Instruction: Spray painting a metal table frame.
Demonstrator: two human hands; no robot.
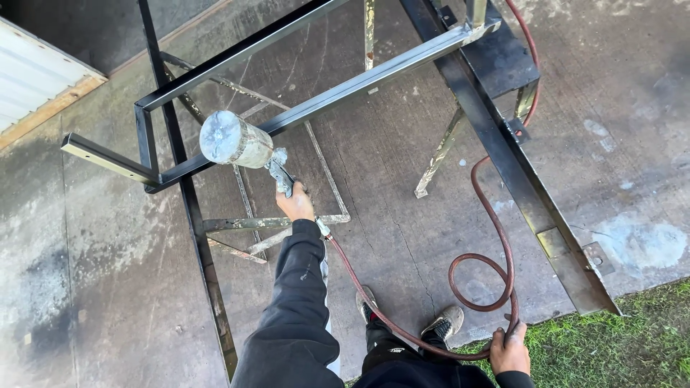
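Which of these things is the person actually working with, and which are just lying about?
In use:
- spray gun, gripped by the left hand
- red hose, looped in the right hand
- black metal frame, right under the gun

Lying about:
- trestle stand under the frame
- white corrugated panel
- grass

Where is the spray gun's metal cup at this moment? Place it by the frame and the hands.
In the head view, the metal cup sits left of centre, up against the black steel frame, just above the left hand gripping the spray gun.
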